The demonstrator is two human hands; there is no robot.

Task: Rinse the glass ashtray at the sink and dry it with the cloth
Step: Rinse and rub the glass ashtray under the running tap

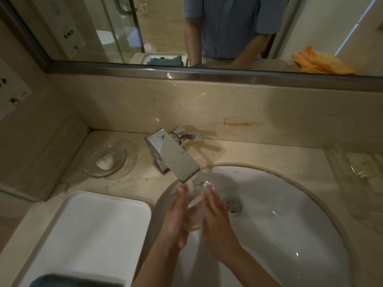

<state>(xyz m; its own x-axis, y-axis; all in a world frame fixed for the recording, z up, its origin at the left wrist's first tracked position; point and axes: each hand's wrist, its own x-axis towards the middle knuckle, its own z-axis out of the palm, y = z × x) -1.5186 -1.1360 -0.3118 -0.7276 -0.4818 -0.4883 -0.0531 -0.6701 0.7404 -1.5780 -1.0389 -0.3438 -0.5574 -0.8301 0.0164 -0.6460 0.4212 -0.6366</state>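
Observation:
The clear glass ashtray [196,206] is held over the white sink basin [279,214], under water that runs from the chrome faucet [174,156]. My left hand [176,218] presses its left side with straight fingers. My right hand [215,220] presses its right side the same way. The glass is blurred and partly hidden between my palms. A dark teal cloth [68,281] lies at the near end of the white tray [93,230], left of the sink.
A glass soap dish [106,160] with a bar of soap stands on the marble counter [259,152] at the back left. The mirror [207,30] above reflects a person's torso and an orange cloth [321,63]. A clear tray [360,168] sits at the right.

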